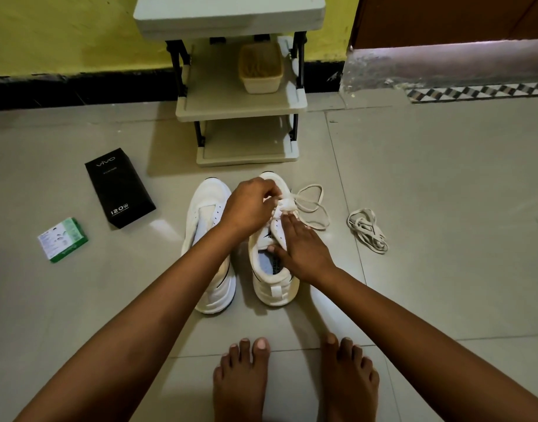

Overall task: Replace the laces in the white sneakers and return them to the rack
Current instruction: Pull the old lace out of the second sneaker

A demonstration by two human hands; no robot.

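Two white sneakers stand side by side on the tiled floor (413, 178), toes toward a small cream rack (241, 109) against the yellow wall, heels toward the person's bare feet (295, 379). The left sneaker (208, 239) has no lace in its eyelets and neither hand touches it, though the left forearm passes over it. The right sneaker (273, 269) is where both hands meet. The left hand (251, 205) reaches across to its tongue area, fingers curled and pinching the lace (310, 202) close to the upper eyelets. That lace is partly threaded, and its free length loops out onto the floor just to the right of the shoe's toe. The right hand (298, 248) lies flat along the right side of the same shoe, fingers straight and pointing toward the toe, the thumb resting at the edge of the opening, pressing the shoe down rather than gripping it. The two hands are close together, nearly touching over the lacing. A second lace (368, 229) lies in a loose bundle on the floor well to the right of the right hand, apart from both shoes. To the left of the sneakers lie a black box (120, 188) and, farther left, a small green and white box (62, 240). A tan basket (260, 68) sits on the rack's middle shelf.
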